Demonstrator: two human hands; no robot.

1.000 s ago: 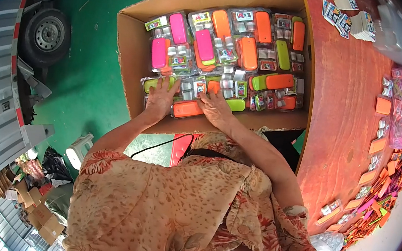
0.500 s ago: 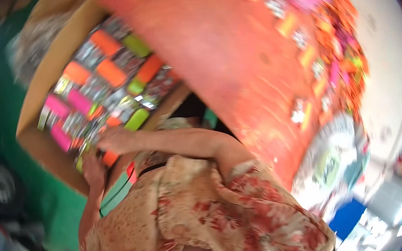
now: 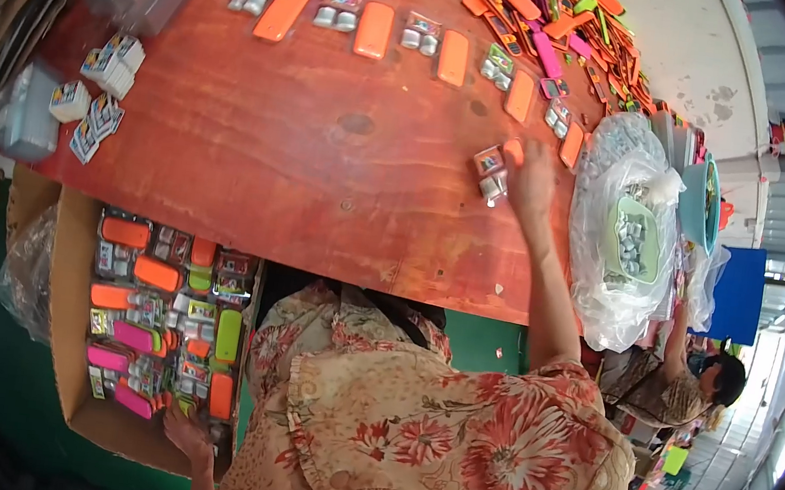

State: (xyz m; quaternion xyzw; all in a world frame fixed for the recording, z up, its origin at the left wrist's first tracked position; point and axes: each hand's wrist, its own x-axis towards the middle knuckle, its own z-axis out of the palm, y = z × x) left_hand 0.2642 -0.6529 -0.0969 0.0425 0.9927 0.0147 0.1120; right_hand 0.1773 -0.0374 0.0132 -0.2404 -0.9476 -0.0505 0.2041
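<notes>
Head view: a person in a floral top sits or stands at a red-brown surface [image 3: 277, 148], with an open cardboard box [image 3: 67, 323] beside them on the left. Half a second ago both hands were down in the box. Now the view has turned toward the surface and the right hand [image 3: 532, 179] has moved there, while the left hand [image 3: 187, 428] remains in the box, so the hands are working in two places at once.

The right hand has its fingers at the orange end of a clear pack [image 3: 492, 164]; they are partly bent, and I cannot tell whether they pinch it or only touch it. The pack lies on the surface just left of that hand, its silver pieces showing, near a curved row of packs [image 3: 373, 30] farther back.

The left hand reaches among boxed packs [image 3: 157, 273] in orange, pink and green, at the box's near end. Its fingertips are hard to make out, so whether they grip anything cannot be told. Well beyond the right hand lies a bright heap [image 3: 549, 44] of loose pieces.
</notes>
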